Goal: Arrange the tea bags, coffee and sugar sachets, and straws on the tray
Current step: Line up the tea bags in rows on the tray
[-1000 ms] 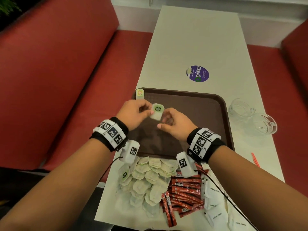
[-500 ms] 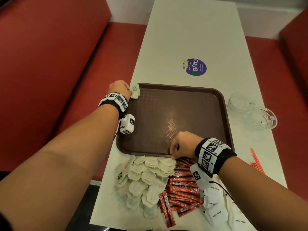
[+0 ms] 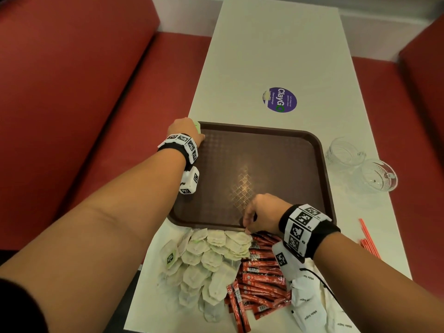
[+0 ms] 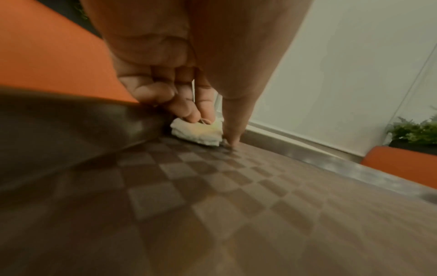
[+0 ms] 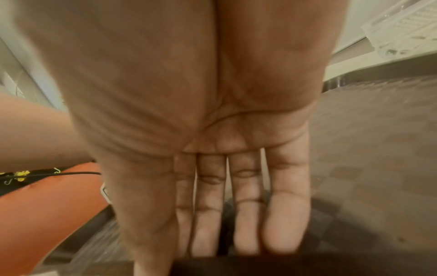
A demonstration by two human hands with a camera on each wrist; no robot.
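The brown tray [image 3: 264, 145] lies on the white table. My left hand [image 3: 185, 128] is at its far left corner. There, in the left wrist view, its fingers [image 4: 189, 110] and thumb pinch a pale tea bag [image 4: 198, 134] down against the tray floor; only a green edge of that tea bag [image 3: 197, 126] shows in the head view. My right hand [image 3: 249, 224] hangs over the tray's near rim with straight fingers [image 5: 246, 224], its tips at the top of the tea bag pile [image 3: 204, 260]. Red coffee sachets [image 3: 262, 280], white sugar sachets [image 3: 310, 308] and red straws [image 3: 367, 239] lie on the table.
Two glass cups [image 3: 346, 152] [image 3: 379, 176] stand right of the tray. A purple sticker [image 3: 280, 99] marks the table beyond it. Red benches [image 3: 84, 92] run along both sides. The piles crowd the table's near edge.
Both hands held one tea bag above the tray. The left hand then carried it to the far left corner and lowered it, while the right hand dropped to the tea bag pile.
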